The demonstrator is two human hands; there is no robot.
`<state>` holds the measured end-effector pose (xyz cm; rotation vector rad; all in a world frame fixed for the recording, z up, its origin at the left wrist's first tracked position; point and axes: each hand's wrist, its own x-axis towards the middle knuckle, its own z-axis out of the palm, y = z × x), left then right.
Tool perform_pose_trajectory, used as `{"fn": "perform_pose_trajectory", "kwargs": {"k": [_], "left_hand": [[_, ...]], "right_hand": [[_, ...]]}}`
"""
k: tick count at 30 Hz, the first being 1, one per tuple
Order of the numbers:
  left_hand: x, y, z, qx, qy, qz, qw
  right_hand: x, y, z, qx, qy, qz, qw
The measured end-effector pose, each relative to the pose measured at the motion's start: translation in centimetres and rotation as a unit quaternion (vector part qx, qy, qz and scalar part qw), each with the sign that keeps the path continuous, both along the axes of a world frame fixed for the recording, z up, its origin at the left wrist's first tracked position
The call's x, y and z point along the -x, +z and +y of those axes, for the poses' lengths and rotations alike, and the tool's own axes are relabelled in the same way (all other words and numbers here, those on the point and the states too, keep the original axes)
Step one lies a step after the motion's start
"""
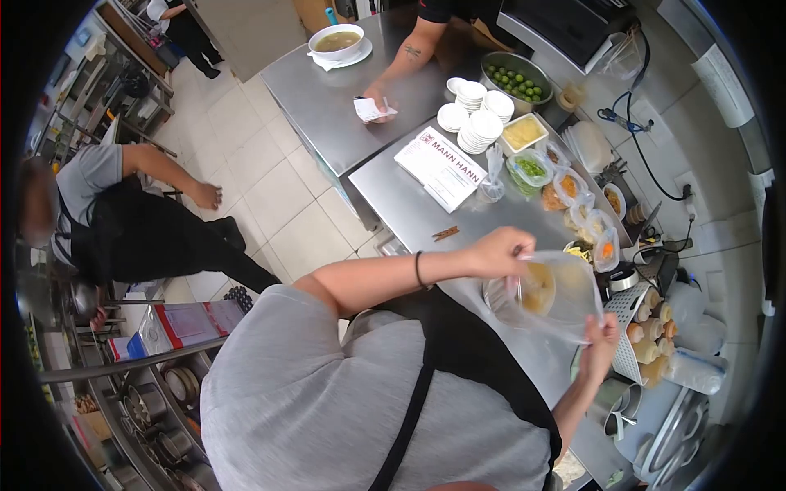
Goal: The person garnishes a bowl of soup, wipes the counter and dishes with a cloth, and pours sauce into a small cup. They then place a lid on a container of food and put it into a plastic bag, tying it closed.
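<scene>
A clear plastic bag (573, 286) is stretched between my two hands over the steel counter (471, 233). My left hand (501, 252), with a dark band on the wrist, pinches one side of its rim. Gripping the opposite side is my right hand (602, 334), fingers closed on the plastic. Behind and through the bag shows a round container (501, 301) with something yellowish in it, partly hidden by the film. A wooden clothespin (446, 233) lies on the counter near my left forearm.
Bagged toppings (565, 188), a tub of yellow paste (522, 132), stacked white saucers (481, 129) and printed papers (442, 168) line the counter. Squeeze bottles (651, 335) stand in a white basket. Across the table, another person's hand (377, 106) holds paper near a soup bowl (336, 41). A co-worker (123, 204) is at left.
</scene>
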<state>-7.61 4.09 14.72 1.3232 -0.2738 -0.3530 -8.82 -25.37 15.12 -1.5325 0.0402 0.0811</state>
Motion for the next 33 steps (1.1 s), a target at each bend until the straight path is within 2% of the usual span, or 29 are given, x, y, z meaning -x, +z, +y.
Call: {"fn": "perform_pose_trajectory", "kwargs": {"k": [2, 3, 5, 6, 7, 8, 9, 10, 11, 12, 13, 14, 16, 18, 19, 21, 22, 24, 25, 26, 27, 28, 29, 30, 31, 32, 33], "left_hand": [[-0.7, 2.6, 0.2, -0.071, 0.007, -0.036, 0.997], [-0.7, 3.3, 0.6, -0.071, 0.011, -0.038, 0.997], [-0.2, 3.8, 1.3, -0.002, 0.017, -0.065, 0.998], [-0.2, 3.7, 2.4, -0.001, 0.017, -0.062, 0.998], [-0.6, 3.5, 4.0, 0.051, 0.027, -0.064, 0.996], [-1.0, 3.2, 5.4, 0.102, 0.036, -0.066, 0.992], [-1.2, 2.5, 6.4, 0.102, 0.032, -0.066, 0.992], [-1.6, 1.2, 7.3, -0.06, 0.051, -0.17, 0.982], [-2.0, -0.3, 7.7, -0.217, 0.069, -0.27, 0.936], [-2.1, -2.2, 7.2, -0.214, 0.066, -0.277, 0.934], [-1.4, -4.8, 5.6, -0.314, 0.013, -0.298, 0.901], [-0.7, -6.6, 3.9, -0.409, -0.039, -0.316, 0.855], [0.0, -8.1, 0.1, -0.346, -0.051, -0.373, 0.86], [0.1, -8.0, -4.2, -0.413, -0.068, -0.421, 0.805], [-0.2, -10.1, -5.8, -0.41, -0.07, -0.421, 0.806], [-0.8, -15.9, -8.1, -0.238, -0.033, -0.389, 0.889], [-0.9, -15.9, -8.3, -0.237, -0.033, -0.388, 0.89], [-1.0, -15.8, -8.4, -0.326, -0.103, -0.334, 0.878], [-0.9, -15.7, -8.5, -0.327, -0.105, -0.332, 0.878], [-0.7, -15.6, -8.8, -0.249, -0.005, -0.295, 0.923], [-0.6, -15.1, -9.0, -0.166, 0.095, -0.253, 0.948], [-0.6, -14.6, -9.5, -0.167, 0.094, -0.253, 0.948], [-0.3, -13.2, -10.0, -0.031, 0.121, -0.034, 0.992], [-0.1, -11.9, -10.4, 0.106, 0.139, 0.188, 0.966], [0.2, -10.7, -10.7, 0.102, 0.137, 0.19, 0.967], [0.4, -9.6, -11.1, 0.069, 0.085, 0.169, 0.98], [0.6, -8.5, -11.4, 0.037, 0.033, 0.146, 0.988]], "right_hand": [[-0.5, 2.9, 0.5, 0.117, -0.056, -0.057, 0.99], [-0.8, 3.5, -0.4, 0.162, -0.069, -0.114, 0.978], [-0.6, 5.2, -2.3, 0.234, -0.095, -0.223, 0.941], [-0.3, 6.3, -1.7, 0.223, -0.112, -0.276, 0.928], [0.1, 7.4, -0.5, 0.211, -0.131, -0.328, 0.912], [1.3, 10.1, 3.2, 0.336, -0.08, -0.36, 0.866], [2.0, 12.0, 6.6, 0.454, -0.027, -0.386, 0.803], [1.7, 11.3, 7.4, 0.506, 0.063, -0.373, 0.776], [1.3, 9.9, 8.1, 0.553, 0.153, -0.355, 0.738], [0.8, 9.0, 9.5, 0.595, 0.182, -0.327, 0.712], [0.7, 7.7, 10.3, 0.635, 0.213, -0.294, 0.681], [-0.2, 4.6, 9.7, 0.633, 0.238, -0.252, 0.692], [-1.1, 1.5, 9.3, 0.633, 0.262, -0.21, 0.697], [-0.6, 1.0, 10.4, 0.546, 0.248, -0.394, 0.697], [-0.3, 1.1, 11.1, 0.548, 0.248, -0.391, 0.697], [0.0, 1.5, 11.9, 0.54, 0.229, -0.408, 0.699], [0.1, 1.2, 11.2, 0.541, 0.229, -0.407, 0.7], [0.7, -0.1, 8.8, 0.486, 0.163, -0.4, 0.76], [1.4, -0.5, 7.7, 0.485, 0.163, -0.398, 0.761], [2.2, -0.7, 6.6, 0.419, 0.087, -0.31, 0.849], [2.8, -1.0, 5.8, 0.343, 0.008, -0.215, 0.914], [3.5, -1.7, 5.5, 0.342, 0.007, -0.216, 0.915], [4.4, -2.8, 5.5, 0.321, 0.023, -0.116, 0.94], [4.9, -4.1, 5.8, 0.295, 0.038, -0.014, 0.955], [4.8, -6.3, 6.5, 0.292, 0.035, -0.011, 0.956], [4.3, -8.6, 7.4, 0.374, 0.026, -0.127, 0.919], [3.9, -10.0, 7.7, 0.448, 0.018, -0.242, 0.86]]}}
